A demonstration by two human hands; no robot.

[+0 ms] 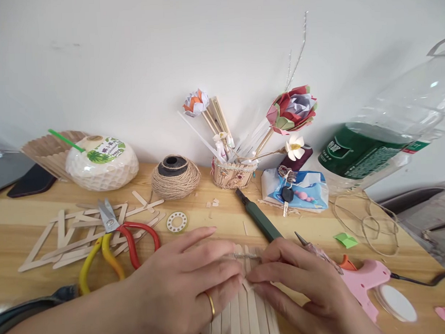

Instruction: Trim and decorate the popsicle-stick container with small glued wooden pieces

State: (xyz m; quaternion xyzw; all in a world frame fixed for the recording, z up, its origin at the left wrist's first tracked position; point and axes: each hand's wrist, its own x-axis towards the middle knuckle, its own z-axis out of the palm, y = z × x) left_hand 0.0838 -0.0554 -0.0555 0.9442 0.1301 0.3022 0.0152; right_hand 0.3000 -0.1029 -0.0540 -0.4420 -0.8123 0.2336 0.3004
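Note:
A panel of wooden craft sticks (245, 315) lies side by side at the bottom centre, with a strand of twine (245, 256) across its upper part. My left hand (190, 285) rests over the panel's left side, palm down with fingers extended, a gold ring on one finger. On the right side, my right hand (303, 281) has its thumb and fingers pinched together at the sticks near the twine; what they hold is too small to make out. The fingertips of both hands are close together. A dark green cutter (263, 221) lies just behind my right hand.
Scissors (115, 229) lie on loose sticks (70, 245) at left. Behind stand a twine spool (175, 178), a white container (101, 164) and a flower holder (233, 174). At right are a pink glue gun (367, 281), a wipes pack (309, 191) and a large bottle (364, 150).

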